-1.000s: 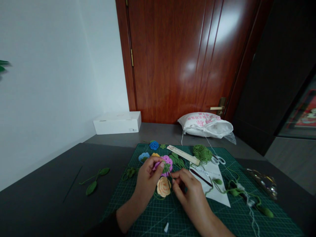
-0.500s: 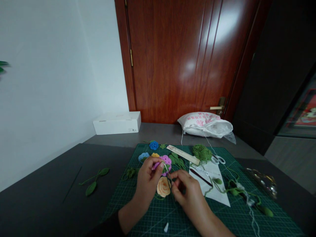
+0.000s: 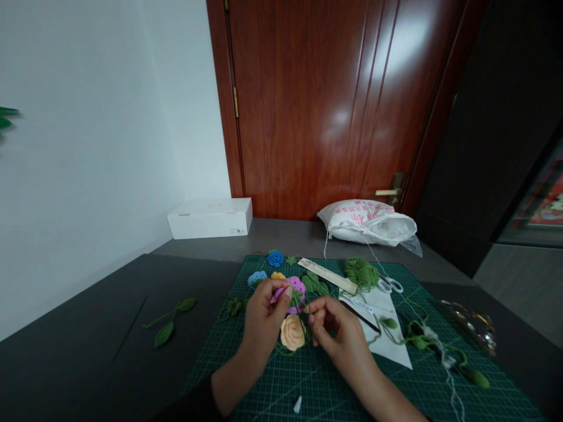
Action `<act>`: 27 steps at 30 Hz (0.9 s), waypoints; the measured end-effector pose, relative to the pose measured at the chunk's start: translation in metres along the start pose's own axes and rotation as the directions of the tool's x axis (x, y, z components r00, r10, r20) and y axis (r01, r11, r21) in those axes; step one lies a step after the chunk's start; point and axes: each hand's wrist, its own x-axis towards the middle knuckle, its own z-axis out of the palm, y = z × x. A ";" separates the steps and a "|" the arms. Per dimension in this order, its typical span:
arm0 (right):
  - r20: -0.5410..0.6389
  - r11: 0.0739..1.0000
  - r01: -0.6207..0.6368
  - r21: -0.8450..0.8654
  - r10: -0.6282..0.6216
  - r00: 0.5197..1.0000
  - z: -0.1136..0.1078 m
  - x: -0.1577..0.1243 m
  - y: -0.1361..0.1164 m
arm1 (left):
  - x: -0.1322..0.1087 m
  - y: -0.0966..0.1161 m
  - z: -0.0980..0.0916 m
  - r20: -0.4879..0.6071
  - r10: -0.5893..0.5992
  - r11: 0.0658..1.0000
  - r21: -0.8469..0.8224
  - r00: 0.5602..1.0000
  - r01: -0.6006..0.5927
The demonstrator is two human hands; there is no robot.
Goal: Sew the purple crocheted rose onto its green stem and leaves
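My left hand (image 3: pixel 266 313) is closed, its thumb and forefinger pinching a small green crocheted piece (image 3: pixel 295 298). Directly behind that piece is a pink crocheted flower (image 3: pixel 298 285). Just to the right, my right hand (image 3: pixel 338 331) is closed, with green yarn (image 3: pixel 307 309) at its fingertips; whether a thin tool is also in those fingers I cannot tell. Below the gap between the hands lies a peach crocheted rose (image 3: pixel 292 333). A blue rose (image 3: pixel 275 258) and a light blue flower (image 3: pixel 257 279) sit farther back.
The green cutting mat (image 3: pixel 246 375) bears a ruler (image 3: pixel 328 275), a green yarn ball (image 3: pixel 361 273), scissors (image 3: pixel 390 285), white paper (image 3: pixel 393 349) and a dark stick (image 3: pixel 360 317). Behind stand a white box (image 3: pixel 211 220) and a white bag (image 3: pixel 367 220). Green leaves (image 3: pixel 165 335) lie at left.
The thin metallic tool that showed between my hands is no longer visible there. My right hand has moved slightly right, and green strands now hang from the piece in my left hand.
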 end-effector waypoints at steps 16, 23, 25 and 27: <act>-0.185 0.964 0.224 -0.146 -0.249 0.951 -0.005 -0.004 -0.003 | -0.008 0.003 0.007 0.117 0.058 0.995 -0.092 0.991 -0.047; -0.179 0.900 0.338 -0.276 -0.394 0.901 -0.003 -0.004 0.000 | -0.011 0.008 0.008 0.116 0.090 0.994 -0.070 0.989 -0.082; -0.173 0.884 0.357 -0.301 -0.419 0.891 -0.004 -0.004 0.000 | -0.011 0.009 0.008 0.114 0.093 0.994 -0.069 0.989 -0.085; -0.174 0.875 0.364 -0.319 -0.431 0.885 -0.004 -0.004 0.000 | -0.011 0.010 0.009 0.117 0.092 0.994 -0.068 0.989 -0.085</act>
